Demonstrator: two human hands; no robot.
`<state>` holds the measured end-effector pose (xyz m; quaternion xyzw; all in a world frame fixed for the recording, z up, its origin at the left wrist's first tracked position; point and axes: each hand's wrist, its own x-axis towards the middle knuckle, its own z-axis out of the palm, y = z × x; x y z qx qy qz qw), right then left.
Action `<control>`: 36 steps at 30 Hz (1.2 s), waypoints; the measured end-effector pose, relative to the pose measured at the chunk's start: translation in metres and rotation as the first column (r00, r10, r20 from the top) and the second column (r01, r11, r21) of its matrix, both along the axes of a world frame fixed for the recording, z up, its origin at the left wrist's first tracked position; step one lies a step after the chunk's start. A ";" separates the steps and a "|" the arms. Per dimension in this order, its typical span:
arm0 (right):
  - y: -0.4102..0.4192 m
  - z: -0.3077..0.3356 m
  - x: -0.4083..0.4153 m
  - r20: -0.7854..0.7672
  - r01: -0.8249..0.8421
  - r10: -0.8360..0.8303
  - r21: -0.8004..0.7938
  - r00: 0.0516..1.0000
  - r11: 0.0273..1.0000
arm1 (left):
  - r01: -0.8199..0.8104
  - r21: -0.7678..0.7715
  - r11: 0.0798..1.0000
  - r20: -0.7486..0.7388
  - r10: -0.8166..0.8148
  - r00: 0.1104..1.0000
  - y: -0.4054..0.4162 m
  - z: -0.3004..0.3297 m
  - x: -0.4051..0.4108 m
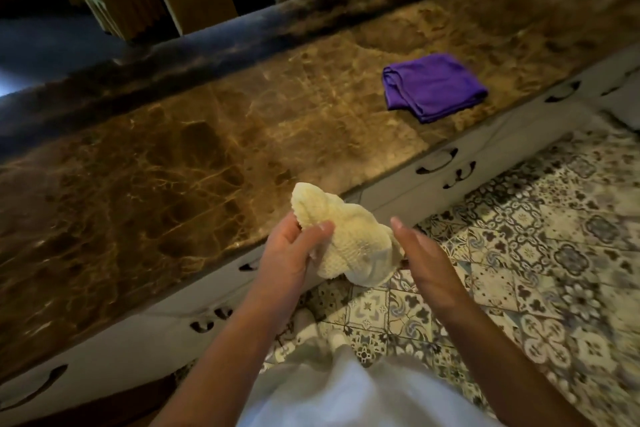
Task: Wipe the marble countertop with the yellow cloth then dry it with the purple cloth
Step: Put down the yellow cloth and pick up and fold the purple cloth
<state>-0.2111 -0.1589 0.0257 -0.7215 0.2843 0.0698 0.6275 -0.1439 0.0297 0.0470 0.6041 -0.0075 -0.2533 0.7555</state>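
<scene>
I have the yellow cloth (346, 239) bunched up between my two hands, held in the air just off the near edge of the counter (173, 156), over the patterned tile floor (519, 253). My left hand (291, 253) has its fingers (320, 229) curled shut around the cloth's upper left end; my right hand (422, 253) is open and flat, its palm resting against the lower right end without gripping. The bundle's long axis runs from upper left down to lower right. The marble lies ahead and to my left — so the left hand is nearer to it and looks best placed to carry the cloth on. The purple cloth (434, 90) sits folded on the counter, well apart, ahead to my right near the front edge. White cabinet fronts (450, 166) with dark handles run below — the room beyond is dim.
</scene>
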 end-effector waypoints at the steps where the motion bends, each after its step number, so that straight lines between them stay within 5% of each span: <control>1: -0.001 0.001 0.002 -0.034 -0.026 0.029 0.084 0.999 0.996 | 0.027 -0.009 1.000 0.005 -0.027 1.000 -0.004 0.000 0.004; 5: 0.000 0.002 0.021 -0.081 0.129 -0.105 0.409 0.991 0.903 | 0.146 -0.054 0.988 -0.009 -0.147 0.989 -0.015 -0.002 0.024; 8: 0.000 0.009 0.038 -0.009 0.201 -0.228 0.511 0.974 0.836 | 0.218 -0.059 0.974 0.009 -0.218 0.976 -0.010 -0.004 0.045; 16: 0.005 0.034 0.088 0.269 0.248 -0.327 0.289 0.906 0.925 | 0.272 0.019 0.962 -0.044 -0.271 0.961 -0.003 0.000 0.096; 19: 0.001 0.039 0.106 0.270 0.259 -0.303 0.186 0.914 0.948 | 0.225 -0.065 0.972 -0.083 -0.230 0.970 -0.006 0.010 0.116; 25: -0.027 0.009 0.139 -0.015 0.181 -0.184 0.272 0.983 0.945 | 0.230 -0.147 0.962 -0.066 -0.242 0.968 -0.026 0.035 0.153; 29: -0.060 -0.003 0.168 0.098 0.164 -0.183 0.179 0.978 0.970 | 0.133 -0.159 0.978 -0.016 -0.137 0.990 -0.051 0.052 0.177; 32: -0.088 -0.005 0.194 0.154 -0.008 -0.048 0.347 0.987 0.938 | 0.072 -0.221 0.973 -0.016 -0.078 0.997 -0.078 0.057 0.191; 36: -0.119 -0.002 0.226 0.238 -0.211 0.071 0.637 0.969 0.742 | -0.013 -0.319 0.948 -0.060 -0.006 0.998 -0.118 0.058 0.200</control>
